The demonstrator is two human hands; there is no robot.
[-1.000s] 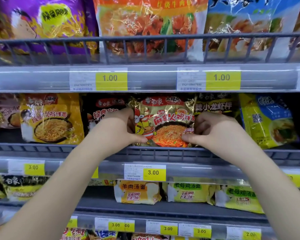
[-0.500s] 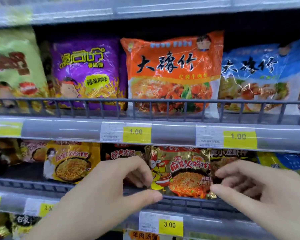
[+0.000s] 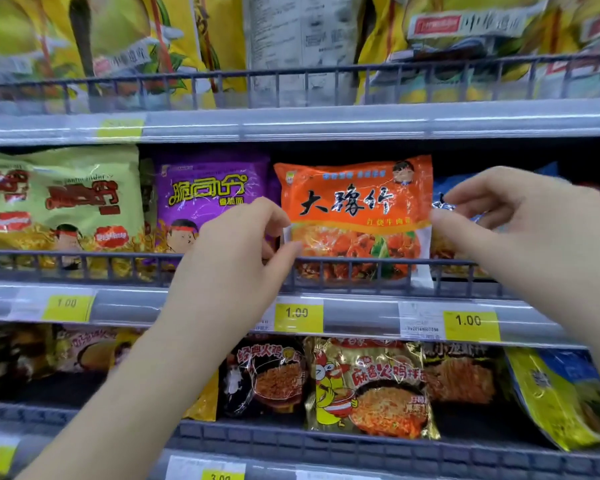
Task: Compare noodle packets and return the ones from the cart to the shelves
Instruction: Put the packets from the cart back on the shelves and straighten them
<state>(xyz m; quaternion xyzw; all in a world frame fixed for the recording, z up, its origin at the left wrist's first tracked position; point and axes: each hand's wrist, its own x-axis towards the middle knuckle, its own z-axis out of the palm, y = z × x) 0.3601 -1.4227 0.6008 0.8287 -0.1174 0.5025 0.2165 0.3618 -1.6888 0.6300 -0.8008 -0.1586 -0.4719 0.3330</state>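
Your left hand point(image 3: 236, 265) is at the left edge of the orange packet point(image 3: 357, 209). Its thumb point(image 3: 288, 252) lies on the front of that edge and the fingers curl just above. Real pinch or just contact: can't tell. Your right hand point(image 3: 541, 244) is at the opposite edge, thumb tip point(image 3: 447, 223) touching or just beside it. Its fingers are loosely bent, apart from the thumb and not closed on anything. The two hands are well apart, with the packet's full width between them.

The orange packet stands upright on the middle shelf point(image 3: 361, 315), its lower part behind the wire rail point(image 3: 361, 263). The purple packet point(image 3: 208, 195) is just beside it on the left, partly hidden by your left hand. The blue packet point(image 3: 445, 183) is on the right, mostly behind your right-hand fingers. A green packet point(image 3: 63, 199) sits further left on the same shelf.

Two yellow 1.00 price tags point(image 3: 298, 313) point(image 3: 470, 322) are on the shelf strip below the packet, and a third is off to the left.

On the shelf below, a gold packet point(image 3: 368, 386) with a cartoon chicken sits beside a black packet point(image 3: 267, 375). On the shelf above are tall yellow bags point(image 3: 118, 39), blurred.
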